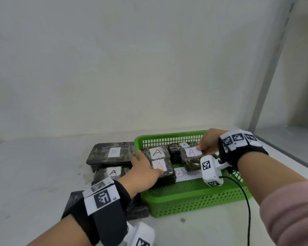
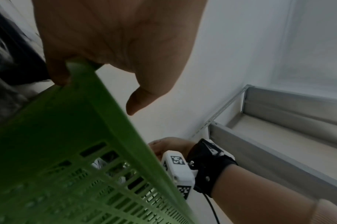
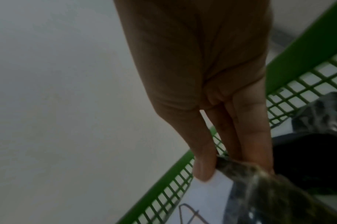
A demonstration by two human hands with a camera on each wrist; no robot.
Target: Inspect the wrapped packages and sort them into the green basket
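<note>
Head-camera footage showed the green basket (image 1: 194, 197) on the white worktop (image 1: 34, 183), with several wrapped packages already lying in it: two labelled A near its left wall (image 1: 157, 152) (image 1: 163, 170), a small dark one at the back (image 1: 178, 148), and a fourth A package (image 1: 191, 158) that was being set down toward the right. That fourth package was pinched at its top corner by the right hand (image 1: 209, 142); in the right wrist view the thumb (image 3: 202, 169) was seen pressed on the white label and the fingers (image 3: 252, 136) laid down the far side, so the grip was closed on it. The left hand (image 1: 144, 167) was curled over the basket's left rim, a hold confirmed in the left wrist view, where the green rim (image 2: 83, 78) was clasped between fingers and palm. A paper slip (image 1: 187, 173) with partly hidden lettering lay on the basket floor. Outside the basket, a large package labelled B (image 1: 112, 153) and another labelled A (image 1: 110, 173) were seen on the worktop, and a further dark package (image 1: 137, 210) was partly hidden under the left forearm. The sorting was judged to be more than half done, with at least one A package left to place and the B package apparently to be kept out.
</note>
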